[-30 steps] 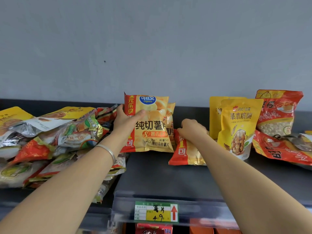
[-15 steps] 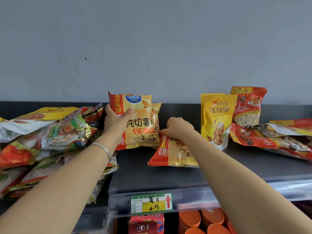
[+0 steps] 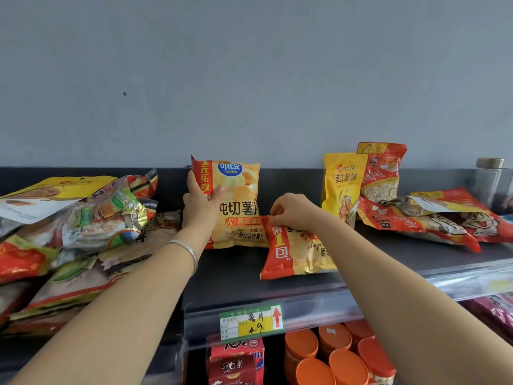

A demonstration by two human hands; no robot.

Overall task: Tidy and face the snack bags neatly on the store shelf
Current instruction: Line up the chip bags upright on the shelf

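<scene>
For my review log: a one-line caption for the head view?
Left hand holds an upright chip bag on the shelf while right hand pinches the top of a lying chip bag.

Light: even, diffuse, moderately bright; grey wall (image 3: 249,79) flatly lit. Shadows: soft, one under the lying chip bag (image 3: 299,254), deep shade below the shelf (image 3: 230,276). Glare: crinkled highlights on the foil snack bags (image 3: 102,218) at left; pale sheen along the clear price rail (image 3: 319,307). Focus: print on the upright chip bag (image 3: 238,207) sharp and readable; glass jar (image 3: 490,184) at right edge soft. Distortion: wide-angle, rail tilting up toward right edge, forearms (image 3: 111,309) stretched broad at lower corners
</scene>
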